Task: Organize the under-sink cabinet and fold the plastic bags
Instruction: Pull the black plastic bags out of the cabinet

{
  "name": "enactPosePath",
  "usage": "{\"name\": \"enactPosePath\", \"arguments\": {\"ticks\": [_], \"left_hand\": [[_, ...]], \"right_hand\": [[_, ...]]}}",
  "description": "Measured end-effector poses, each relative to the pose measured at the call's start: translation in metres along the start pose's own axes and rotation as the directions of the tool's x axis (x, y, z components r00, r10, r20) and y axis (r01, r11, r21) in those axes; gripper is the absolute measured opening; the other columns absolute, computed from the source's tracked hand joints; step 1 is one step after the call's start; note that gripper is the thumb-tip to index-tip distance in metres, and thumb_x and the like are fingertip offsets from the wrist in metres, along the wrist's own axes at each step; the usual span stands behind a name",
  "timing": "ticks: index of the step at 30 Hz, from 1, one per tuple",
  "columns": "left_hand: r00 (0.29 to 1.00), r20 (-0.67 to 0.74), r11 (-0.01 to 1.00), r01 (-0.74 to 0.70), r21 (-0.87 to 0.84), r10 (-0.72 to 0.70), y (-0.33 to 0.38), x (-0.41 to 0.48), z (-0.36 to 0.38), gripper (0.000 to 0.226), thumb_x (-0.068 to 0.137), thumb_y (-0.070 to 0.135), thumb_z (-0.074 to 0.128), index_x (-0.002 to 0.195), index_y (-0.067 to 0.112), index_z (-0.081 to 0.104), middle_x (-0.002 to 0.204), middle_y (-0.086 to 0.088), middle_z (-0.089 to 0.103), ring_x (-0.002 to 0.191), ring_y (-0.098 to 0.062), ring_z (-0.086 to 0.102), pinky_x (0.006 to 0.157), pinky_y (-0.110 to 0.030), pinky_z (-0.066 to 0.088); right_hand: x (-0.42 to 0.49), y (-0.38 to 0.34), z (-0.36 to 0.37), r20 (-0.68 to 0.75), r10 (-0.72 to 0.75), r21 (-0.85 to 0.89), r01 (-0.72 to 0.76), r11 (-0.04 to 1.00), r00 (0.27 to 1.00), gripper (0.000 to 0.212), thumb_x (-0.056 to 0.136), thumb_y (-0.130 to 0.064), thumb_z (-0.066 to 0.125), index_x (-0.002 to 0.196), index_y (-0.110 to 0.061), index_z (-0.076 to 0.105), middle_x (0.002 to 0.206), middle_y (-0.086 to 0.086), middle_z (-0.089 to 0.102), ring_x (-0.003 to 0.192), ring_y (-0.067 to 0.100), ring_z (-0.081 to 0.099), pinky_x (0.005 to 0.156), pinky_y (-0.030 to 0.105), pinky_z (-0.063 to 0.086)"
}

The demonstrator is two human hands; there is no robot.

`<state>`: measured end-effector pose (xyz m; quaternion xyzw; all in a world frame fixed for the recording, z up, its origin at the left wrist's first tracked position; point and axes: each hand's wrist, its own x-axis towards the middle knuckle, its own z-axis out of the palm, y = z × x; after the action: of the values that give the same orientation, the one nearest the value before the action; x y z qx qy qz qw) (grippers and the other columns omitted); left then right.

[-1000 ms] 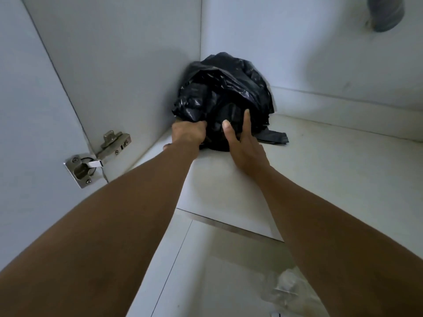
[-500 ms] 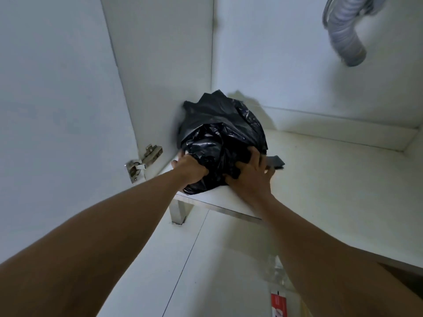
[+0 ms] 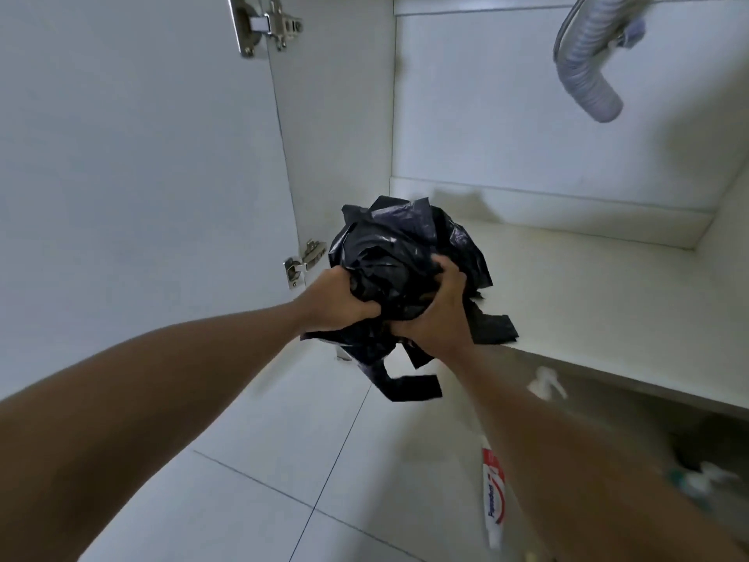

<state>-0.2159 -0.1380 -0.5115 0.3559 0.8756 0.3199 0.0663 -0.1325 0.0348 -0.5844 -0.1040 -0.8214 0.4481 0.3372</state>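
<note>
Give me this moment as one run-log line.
left hand: grips black plastic bag bundle | right hand: grips same bundle | bundle: crumpled, overhanging cabinet floor front edge, strap dangling | tile floor: toothpaste tube

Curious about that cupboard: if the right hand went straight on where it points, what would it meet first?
The black bag bundle that the right hand grips; behind it, probably the cabinet's back wall near the corner, though depth is unclear.

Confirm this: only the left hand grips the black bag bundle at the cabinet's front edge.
Wrong on the hands: the head view shows the left hand and the right hand both gripping the black bag bundle at the front edge of the cabinet.
</note>
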Motion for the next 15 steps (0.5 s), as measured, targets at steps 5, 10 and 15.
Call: {"name": "enactPosePath", "arguments": {"ticks": [5,10,15], "left_hand": [[0.999,-0.046,0.995,-0.005,-0.099,0.001,-0.007,-0.04,0.01,0.028,0.079,0.016,0.075,0.063,0.027,0.055,0.066,0.011,0.062,0.064,-0.001,0.06,0.059,-0.012,0.043],[0.997,0.077,1.0,-0.015,0.001,0.015,-0.031,-0.076,0.04,0.037,0.078,0.022,0.075,0.057,0.025,0.045,0.057,0.009,0.053,0.051,-0.002,0.049,0.054,-0.018,0.039],[0.995,0.056,0.993,0.085,-0.08,-0.081,-0.07,-0.115,0.089,0.038,0.073,0.027,0.074,0.053,0.026,0.041,0.049,0.01,0.047,0.046,-0.004,0.045,0.05,-0.023,0.038]], "right_hand": [[-0.027,0.009,0.023,0.279,0.112,0.274,-0.191,0.942,0.954,0.154,0.05,-0.032,0.095,0.152,-0.038,-0.02,0.155,0.005,0.028,0.142,0.017,0.036,0.114,0.045,0.036],[-0.069,0.013,0.03,0.505,0.223,0.087,-0.306,0.948,0.834,0.069,0.062,-0.015,0.089,0.125,-0.014,0.06,0.116,0.002,0.069,0.112,0.019,0.064,0.095,0.039,0.054],[-0.116,0.02,0.045,0.568,0.199,-0.034,-0.218,0.975,0.799,0.032,0.074,-0.008,0.078,0.104,-0.012,0.067,0.1,0.0,0.071,0.096,0.015,0.066,0.085,0.041,0.056]]}}
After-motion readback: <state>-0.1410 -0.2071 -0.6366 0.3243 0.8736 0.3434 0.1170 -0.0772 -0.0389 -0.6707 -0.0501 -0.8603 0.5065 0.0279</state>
